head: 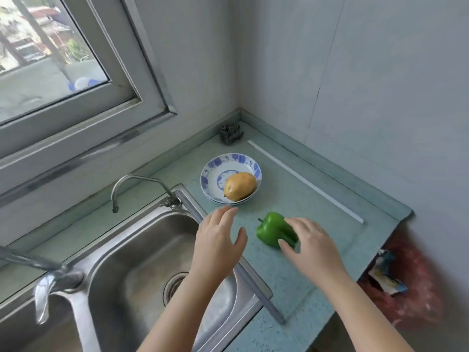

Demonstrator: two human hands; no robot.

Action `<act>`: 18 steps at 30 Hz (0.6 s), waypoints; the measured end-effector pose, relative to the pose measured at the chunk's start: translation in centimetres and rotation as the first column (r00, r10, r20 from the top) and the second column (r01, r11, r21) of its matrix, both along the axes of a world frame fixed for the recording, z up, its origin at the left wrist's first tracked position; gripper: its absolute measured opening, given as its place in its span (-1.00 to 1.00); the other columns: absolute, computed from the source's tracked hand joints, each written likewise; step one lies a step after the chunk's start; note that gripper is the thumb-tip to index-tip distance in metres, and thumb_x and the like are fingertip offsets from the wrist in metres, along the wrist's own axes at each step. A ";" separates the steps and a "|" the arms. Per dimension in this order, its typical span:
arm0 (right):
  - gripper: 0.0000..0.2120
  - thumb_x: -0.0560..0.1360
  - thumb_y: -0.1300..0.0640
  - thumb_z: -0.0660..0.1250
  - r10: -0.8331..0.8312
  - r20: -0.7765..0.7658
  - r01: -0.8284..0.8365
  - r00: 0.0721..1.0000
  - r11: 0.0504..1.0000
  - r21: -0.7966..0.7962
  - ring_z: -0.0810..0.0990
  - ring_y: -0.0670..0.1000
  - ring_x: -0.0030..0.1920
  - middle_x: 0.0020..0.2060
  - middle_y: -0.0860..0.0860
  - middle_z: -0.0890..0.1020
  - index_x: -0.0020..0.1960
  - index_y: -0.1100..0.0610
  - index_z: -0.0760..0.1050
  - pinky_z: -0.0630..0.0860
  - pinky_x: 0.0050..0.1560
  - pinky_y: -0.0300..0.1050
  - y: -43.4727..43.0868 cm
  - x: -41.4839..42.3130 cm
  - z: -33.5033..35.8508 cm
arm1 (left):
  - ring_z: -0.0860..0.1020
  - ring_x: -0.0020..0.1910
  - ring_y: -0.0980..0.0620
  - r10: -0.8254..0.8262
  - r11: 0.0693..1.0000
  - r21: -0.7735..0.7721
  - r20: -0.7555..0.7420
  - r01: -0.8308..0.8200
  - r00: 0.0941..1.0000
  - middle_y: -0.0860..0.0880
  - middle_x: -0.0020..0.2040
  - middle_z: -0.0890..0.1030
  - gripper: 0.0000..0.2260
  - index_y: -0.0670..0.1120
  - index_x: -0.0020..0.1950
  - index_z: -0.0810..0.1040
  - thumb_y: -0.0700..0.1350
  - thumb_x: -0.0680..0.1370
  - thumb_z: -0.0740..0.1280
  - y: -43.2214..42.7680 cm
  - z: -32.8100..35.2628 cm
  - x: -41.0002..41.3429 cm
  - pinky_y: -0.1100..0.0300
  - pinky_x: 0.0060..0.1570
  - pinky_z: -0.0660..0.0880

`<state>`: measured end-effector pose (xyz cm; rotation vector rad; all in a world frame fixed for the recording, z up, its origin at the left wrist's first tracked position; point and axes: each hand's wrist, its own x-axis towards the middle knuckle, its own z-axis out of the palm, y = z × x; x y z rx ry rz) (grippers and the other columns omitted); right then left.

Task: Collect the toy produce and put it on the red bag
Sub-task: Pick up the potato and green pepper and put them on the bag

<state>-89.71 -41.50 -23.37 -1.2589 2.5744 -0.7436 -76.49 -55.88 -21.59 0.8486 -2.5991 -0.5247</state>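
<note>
Pale green desk (317,199) is filling the corner under a window, with a steel sink (142,250) sitting in its left side. We are judging the task as barely begun: no produce is lying on the red bag (416,283), which is slumping below and beyond the desk's right edge with a crumpled packet (385,273) on it.

Our right grip (312,247) is arching over the green pepper (272,231) near the desk's front middle, with the thumb on its near side and the forefinger on its far side. The fingers are barely bent and, as far as we can judge, not clamping. The pepper is resting on the desk.

Our left grip (218,240) is hanging open over the sink's right rim, holding nothing. Its fingertips are pointing at the blue-patterned bowl (215,163) toward the back, where the toy potato (239,186) is lying against the near wall. Both pieces are waiting to be carried.

Bare desk is stretching between the pepper and the right edge, crossed only by a thin white strip (304,180). The drop off that edge is calling for care, since the bag is sitting lower.
</note>
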 end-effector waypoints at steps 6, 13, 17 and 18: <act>-0.49 0.43 -0.03 0.36 0.005 0.157 -0.013 0.988 0.999 0.051 0.42 0.07 0.18 0.20 0.05 0.48 0.31 0.11 0.35 0.39 0.16 -0.07 -2.5 -2.1 -2.2 | 0.53 0.09 -0.18 0.005 0.999 0.044 0.023 -0.006 1.000 -0.16 0.14 0.57 -0.59 -0.18 0.17 0.52 0.03 0.44 0.20 -3.3 -1.5 -4.2 0.00 0.05 0.46; -0.39 0.40 -0.18 0.33 -0.032 0.314 0.002 0.949 0.995 0.096 0.40 0.01 0.20 0.25 -0.02 0.40 0.35 0.01 0.26 0.39 0.07 -0.15 -4.0 -3.5 -3.3 | 0.41 0.23 -0.16 0.076 0.981 0.178 0.026 -0.079 0.997 -0.17 0.28 0.47 -0.60 -0.18 0.29 0.43 -0.15 0.47 0.36 -6.3 -3.9 -7.5 -0.02 0.17 0.40; -0.38 0.38 -0.19 0.35 -0.052 0.442 0.005 0.895 0.994 0.108 0.42 -0.01 0.15 0.23 -0.03 0.39 0.34 0.00 0.26 0.39 0.08 -0.15 -4.9 -3.9 -3.7 | 0.38 0.26 -0.16 0.107 0.970 0.216 0.042 -0.114 0.993 -0.18 0.31 0.42 -0.54 -0.18 0.33 0.40 -0.14 0.46 0.38 -7.6 -5.0 -8.7 -0.06 0.17 0.40; -0.38 0.38 -0.19 0.35 -0.056 0.469 0.006 0.882 0.994 0.107 0.42 -0.02 0.14 0.23 -0.03 0.38 0.34 0.00 0.26 0.37 0.08 -0.17 -5.1 -3.9 -3.8 | 0.36 0.28 -0.16 0.115 0.965 0.230 0.054 -0.124 0.992 -0.16 0.32 0.41 -0.53 -0.16 0.35 0.38 -0.13 0.46 0.38 -8.0 -5.2 -9.0 -0.06 0.19 0.39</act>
